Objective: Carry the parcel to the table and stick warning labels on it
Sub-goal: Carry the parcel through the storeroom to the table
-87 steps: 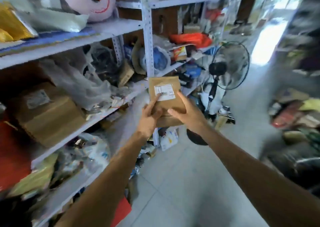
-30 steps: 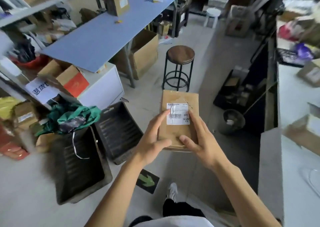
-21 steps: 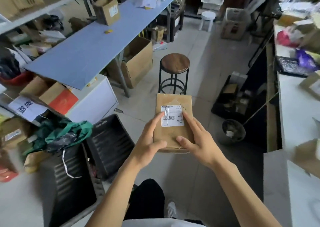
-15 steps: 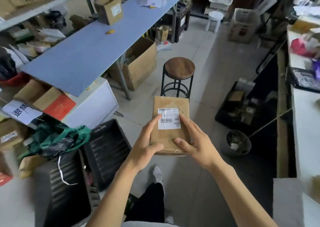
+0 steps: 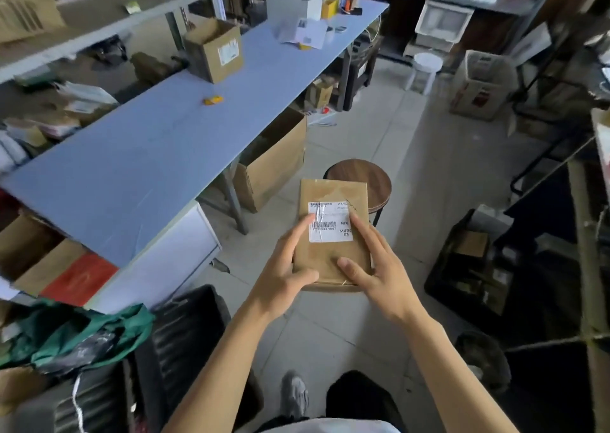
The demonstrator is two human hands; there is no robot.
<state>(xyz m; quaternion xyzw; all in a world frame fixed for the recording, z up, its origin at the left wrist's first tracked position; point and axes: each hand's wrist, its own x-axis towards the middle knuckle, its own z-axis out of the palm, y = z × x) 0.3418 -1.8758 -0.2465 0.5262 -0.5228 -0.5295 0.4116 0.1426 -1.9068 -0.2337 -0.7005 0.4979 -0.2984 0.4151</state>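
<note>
The parcel (image 5: 331, 257) is a small flat brown cardboard box with a white barcode slip on top. I hold it level in front of me, above the floor. My left hand (image 5: 284, 277) grips its near left edge, thumb on top. My right hand (image 5: 376, 267) grips the near right edge, with a finger over the slip. The long blue table (image 5: 138, 168) stretches away on my left. A small yellow item (image 5: 213, 101) lies on it; whether it is a roll of labels I cannot tell.
On the table stand an open cardboard box (image 5: 214, 52), a white box (image 5: 293, 3) and papers (image 5: 305, 33). A round wooden stool (image 5: 373, 181) stands just beyond the parcel. Cardboard boxes (image 5: 274, 165) sit under the table, black crates (image 5: 185, 343) at lower left, dark bins (image 5: 468, 264) at right.
I have turned from the shelves and walked with the parcel toward the blue table and stool, which are now closer. Both hands keep the same hold.
</note>
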